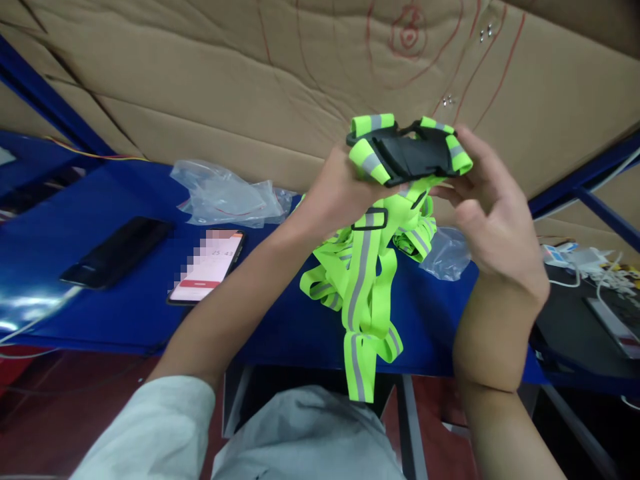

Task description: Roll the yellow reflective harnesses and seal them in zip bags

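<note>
Phone screen (209, 267) showing "25:43", beneath black buckle (413, 157) and hands.

Both hands hold reflective strap bundle by black buckle.
Left hand (345, 190) on buckle's (413, 157) left side, right hand (493, 213) at its right; neon-green straps (361, 280) with grey stripe hang over blue surface (295, 320). Clear plastic bags (227, 195) rear left, lit phone (207, 267) and dark phone (120, 252) left. Cardboard (225, 87) behind, red pen lines.
</note>
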`<act>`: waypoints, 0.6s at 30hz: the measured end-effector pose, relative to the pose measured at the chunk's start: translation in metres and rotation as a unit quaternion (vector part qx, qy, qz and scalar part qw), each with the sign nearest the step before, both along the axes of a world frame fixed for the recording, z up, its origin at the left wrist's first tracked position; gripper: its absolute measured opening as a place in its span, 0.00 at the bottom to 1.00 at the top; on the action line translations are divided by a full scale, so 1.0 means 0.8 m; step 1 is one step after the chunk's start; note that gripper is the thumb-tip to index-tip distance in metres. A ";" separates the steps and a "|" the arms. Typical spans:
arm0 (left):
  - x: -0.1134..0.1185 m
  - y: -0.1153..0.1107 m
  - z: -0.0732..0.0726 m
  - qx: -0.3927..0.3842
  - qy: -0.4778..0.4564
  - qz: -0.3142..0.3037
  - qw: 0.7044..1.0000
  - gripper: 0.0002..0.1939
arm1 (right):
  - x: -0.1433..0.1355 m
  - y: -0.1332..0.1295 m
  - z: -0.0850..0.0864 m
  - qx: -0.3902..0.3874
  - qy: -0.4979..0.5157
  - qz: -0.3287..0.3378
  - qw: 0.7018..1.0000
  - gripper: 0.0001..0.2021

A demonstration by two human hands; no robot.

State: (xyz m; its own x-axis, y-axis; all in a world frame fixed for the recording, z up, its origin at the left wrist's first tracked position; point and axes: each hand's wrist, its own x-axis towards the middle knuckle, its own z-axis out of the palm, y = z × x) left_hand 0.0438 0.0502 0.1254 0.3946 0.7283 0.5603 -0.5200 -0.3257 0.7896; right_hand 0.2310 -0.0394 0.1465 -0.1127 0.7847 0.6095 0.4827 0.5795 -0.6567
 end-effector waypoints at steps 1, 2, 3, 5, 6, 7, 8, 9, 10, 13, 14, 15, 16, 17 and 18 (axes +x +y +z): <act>0.000 -0.002 -0.001 0.005 0.017 -0.008 1.000 0.19 | 0.002 -0.003 0.003 -0.018 0.011 0.013 1.000 0.39; 0.001 -0.004 -0.002 0.010 0.031 -0.016 0.999 0.18 | 0.003 -0.005 0.005 -0.031 0.021 0.009 0.999 0.37; 0.002 -0.006 -0.003 0.017 0.042 -0.025 0.999 0.16 | 0.001 -0.007 0.006 -0.042 0.027 -0.004 0.999 0.33; 0.005 -0.011 -0.007 0.026 0.051 -0.039 0.998 0.11 | -0.004 -0.008 0.007 -0.052 0.030 -0.021 0.998 0.25; 0.007 -0.013 -0.009 0.026 0.048 -0.047 0.997 0.09 | -0.007 -0.007 0.007 -0.049 0.031 -0.021 0.998 0.23; 0.009 -0.015 -0.011 0.022 0.042 -0.056 0.997 0.09 | -0.010 -0.007 0.008 -0.033 0.035 -0.019 0.999 0.22; 0.011 -0.016 -0.013 0.011 0.034 -0.068 0.997 0.10 | -0.012 -0.006 0.008 -0.010 0.040 -0.020 0.999 0.22; 0.013 -0.017 -0.015 -0.008 0.027 -0.085 0.996 0.12 | -0.013 -0.006 0.009 0.015 0.042 -0.028 0.999 0.23; 0.014 -0.017 -0.018 -0.035 0.021 -0.103 0.994 0.15 | -0.015 -0.006 0.010 0.043 0.044 -0.038 0.997 0.23; 0.017 -0.016 -0.023 -0.106 0.040 -0.176 0.978 0.21 | -0.019 -0.010 0.014 0.102 0.060 -0.063 0.991 0.23; 0.016 -0.016 -0.024 -0.117 0.060 -0.213 0.968 0.22 | -0.020 -0.011 0.015 0.110 0.076 -0.066 0.989 0.22; 0.015 -0.015 -0.024 -0.118 0.082 -0.253 0.957 0.21 | -0.021 -0.012 0.016 0.114 0.094 -0.068 0.987 0.22; 0.014 -0.015 -0.024 -0.112 0.101 -0.293 0.944 0.20 | -0.021 -0.013 0.017 0.118 0.106 -0.071 0.985 0.21; 0.012 -0.016 -0.023 -0.104 0.117 -0.328 0.932 0.20 | -0.020 -0.013 0.017 0.126 0.110 -0.075 0.983 0.20; 0.011 -0.017 -0.022 -0.095 0.127 -0.352 0.922 0.19 | -0.018 -0.012 0.016 0.142 0.102 -0.079 0.981 0.19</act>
